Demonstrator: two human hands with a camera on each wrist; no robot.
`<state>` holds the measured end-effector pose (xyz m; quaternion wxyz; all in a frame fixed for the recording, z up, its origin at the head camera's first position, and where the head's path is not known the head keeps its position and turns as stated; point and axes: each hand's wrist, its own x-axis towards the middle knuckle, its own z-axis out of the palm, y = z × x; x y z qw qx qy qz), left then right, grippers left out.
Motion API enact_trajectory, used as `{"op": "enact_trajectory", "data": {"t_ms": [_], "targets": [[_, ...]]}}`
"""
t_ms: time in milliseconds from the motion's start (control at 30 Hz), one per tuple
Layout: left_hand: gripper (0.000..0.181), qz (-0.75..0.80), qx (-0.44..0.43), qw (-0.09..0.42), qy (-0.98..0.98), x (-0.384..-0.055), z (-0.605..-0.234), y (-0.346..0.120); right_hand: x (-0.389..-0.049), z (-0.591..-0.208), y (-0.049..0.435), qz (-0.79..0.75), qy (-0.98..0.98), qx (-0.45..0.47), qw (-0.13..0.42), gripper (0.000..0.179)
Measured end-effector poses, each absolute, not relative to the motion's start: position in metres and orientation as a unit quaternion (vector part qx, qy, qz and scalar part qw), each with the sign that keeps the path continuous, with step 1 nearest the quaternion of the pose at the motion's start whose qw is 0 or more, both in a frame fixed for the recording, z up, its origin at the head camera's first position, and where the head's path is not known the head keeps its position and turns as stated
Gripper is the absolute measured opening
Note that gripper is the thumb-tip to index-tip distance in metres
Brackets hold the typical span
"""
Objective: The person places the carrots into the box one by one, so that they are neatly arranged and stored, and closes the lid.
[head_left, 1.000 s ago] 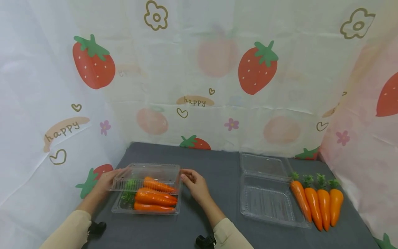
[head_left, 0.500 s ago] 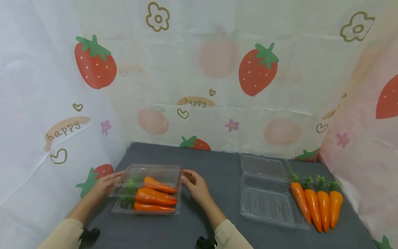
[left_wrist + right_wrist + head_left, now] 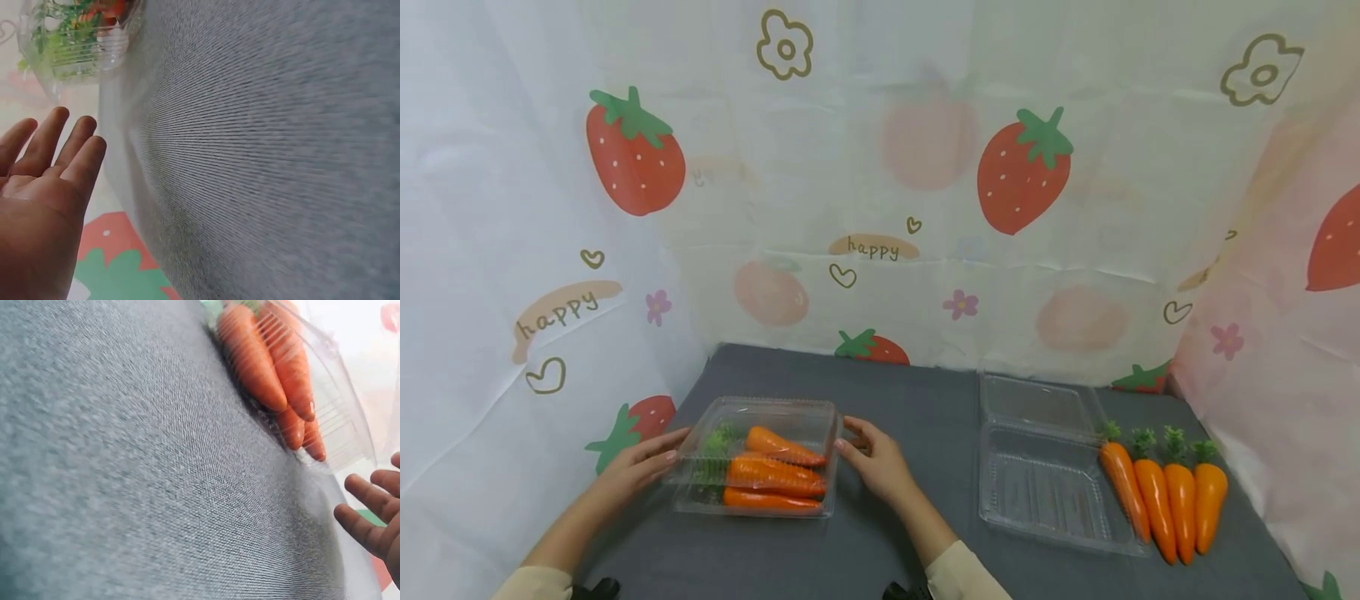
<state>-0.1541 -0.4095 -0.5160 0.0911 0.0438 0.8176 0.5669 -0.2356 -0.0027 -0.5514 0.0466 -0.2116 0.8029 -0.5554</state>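
A clear plastic clamshell box (image 3: 741, 408) stands at the left of the table with several orange carrots (image 3: 775, 475) inside, their green tops to the left. Its lid lies low over them, sloping down toward the front. My left hand (image 3: 636, 468) is at the lid's left side with fingers extended; the left wrist view has these fingers (image 3: 81, 162) straight. On the opposite side, my right hand (image 3: 883, 462) has its fingertips right at the lid's edge. The right wrist view has its fingers (image 3: 369, 500) loosely extended beside the box, with carrot tips (image 3: 300, 412) behind the ribbed plastic.
To the right, a second clear clamshell box (image 3: 1045, 517) lies with its lid folded back. Several loose carrots (image 3: 1180, 500) sit in a row beside it, partly against its right rim. White printed sheets (image 3: 910, 275) enclose the grey table (image 3: 917, 400) at the back and sides.
The lid of the left box has come down over the carrots. My left hand has moved down and toward me with it; my right hand has shifted slightly, staying at the right edge.
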Motion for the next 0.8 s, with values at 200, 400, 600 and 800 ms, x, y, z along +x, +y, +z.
{"op": "enact_trajectory", "data": {"t_ms": [200,400,600,800], "targets": [[0.06,0.568,0.051,0.105,0.815,-0.144,-0.513,-0.409,-0.225,-0.547,0.002,-0.54,0.809,-0.223,0.062,0.063],[0.059,0.545,0.028,0.092,0.833,-0.134,-0.515,-0.406,-0.216,-0.544,0.002,-0.541,0.809,-0.215,0.087,0.066],[0.059,0.533,0.011,0.071,0.843,-0.124,-0.518,-0.402,-0.206,-0.54,0.002,-0.543,0.806,-0.208,0.109,0.067],[0.06,0.55,0.002,0.066,0.832,-0.116,-0.52,-0.4,-0.199,-0.538,0.003,-0.539,0.807,-0.212,0.114,0.068]]}}
